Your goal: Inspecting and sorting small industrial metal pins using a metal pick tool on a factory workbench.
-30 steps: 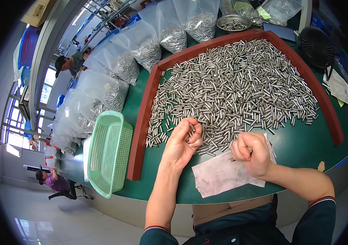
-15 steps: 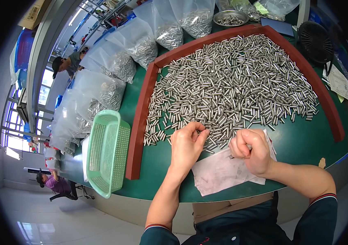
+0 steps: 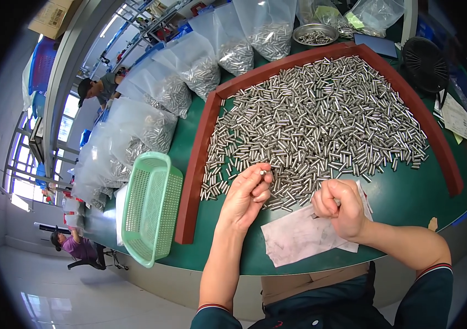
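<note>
Setting: workshop floor with tall windows on my left; I'm looking down on a dark green tabletop (image 3: pixel 409 192) with a curved front edge.
Work area: a reddish-brown wooden frame (image 3: pixel 195 164) fences a wide heap of short silvery metal pins (image 3: pixel 321 120).
Left hand: my left hand (image 3: pixel 247 194) is raised just above the near edge of the heap, palm turned toward me, wrist straight, forearm coming up from the lower edge.
Left grip: thumb and forefinger pinch one small silvery pin (image 3: pixel 264 172) at the fingertips; the other fingers curl loosely beneath.
Right hand: my right hand (image 3: pixel 340 208) rests as a fist over a crumpled white paper sheet (image 3: pixel 299 236), knuckles up, forearm lying across the tabletop edge.
Right grip: fingers closed tight; something metallic may glint inside, but I cannot tell what, if anything, it holds.
Progress: by my judgement barely begun, since nearly all pins lie unsorted inside the frame and only one is in hand.
Done pile: I see no separated pins on the paper; the pale green plastic mesh basket (image 3: pixel 151 214) just outside the frame looks empty.
Surroundings: clear plastic bags of the same pins (image 3: pixel 189 71) line the far left edge, a round metal bowl (image 3: pixel 314 34) beyond, a small black fan (image 3: pixel 425 63) to the right.
</note>
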Demonstrator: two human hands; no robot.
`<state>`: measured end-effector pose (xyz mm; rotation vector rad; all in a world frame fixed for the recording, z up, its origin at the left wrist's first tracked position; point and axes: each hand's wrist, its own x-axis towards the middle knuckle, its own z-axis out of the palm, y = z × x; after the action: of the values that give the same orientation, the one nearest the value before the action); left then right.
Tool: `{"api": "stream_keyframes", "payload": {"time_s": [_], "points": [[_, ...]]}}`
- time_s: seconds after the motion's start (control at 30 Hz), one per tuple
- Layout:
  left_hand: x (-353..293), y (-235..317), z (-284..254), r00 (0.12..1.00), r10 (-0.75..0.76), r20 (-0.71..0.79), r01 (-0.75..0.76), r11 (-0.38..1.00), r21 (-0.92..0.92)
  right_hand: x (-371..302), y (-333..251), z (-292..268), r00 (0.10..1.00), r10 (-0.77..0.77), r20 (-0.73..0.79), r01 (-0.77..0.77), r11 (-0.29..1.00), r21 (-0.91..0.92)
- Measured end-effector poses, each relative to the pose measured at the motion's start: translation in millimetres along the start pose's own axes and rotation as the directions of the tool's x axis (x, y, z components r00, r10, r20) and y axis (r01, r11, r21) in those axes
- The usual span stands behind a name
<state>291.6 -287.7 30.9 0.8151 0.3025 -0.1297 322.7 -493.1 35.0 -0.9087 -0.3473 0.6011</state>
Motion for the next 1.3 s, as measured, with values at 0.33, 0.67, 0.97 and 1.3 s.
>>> {"api": "stream_keyframes", "payload": {"time_s": [0.33,0.67,0.97,1.3], "points": [[-7,-5,3,0.995,0.084,-0.05,-0.076,0.986,0.147,-2,3,-2,1.0,0.006,0.031,-0.007,0.999,0.04],[-40,-62,64,0.866,0.357,0.35,-0.36,-0.042,0.932,11,-22,-7,0.988,-0.136,-0.079,0.144,0.984,0.109],[-34,-79,62,0.854,0.402,0.33,-0.284,-0.171,0.943,-1,-13,-16,0.991,0.006,-0.131,0.002,0.998,0.057],[-32,-76,62,0.85,0.436,0.296,-0.274,-0.115,0.955,2,-11,-17,0.995,-0.028,-0.096,0.039,0.993,0.113]]}}
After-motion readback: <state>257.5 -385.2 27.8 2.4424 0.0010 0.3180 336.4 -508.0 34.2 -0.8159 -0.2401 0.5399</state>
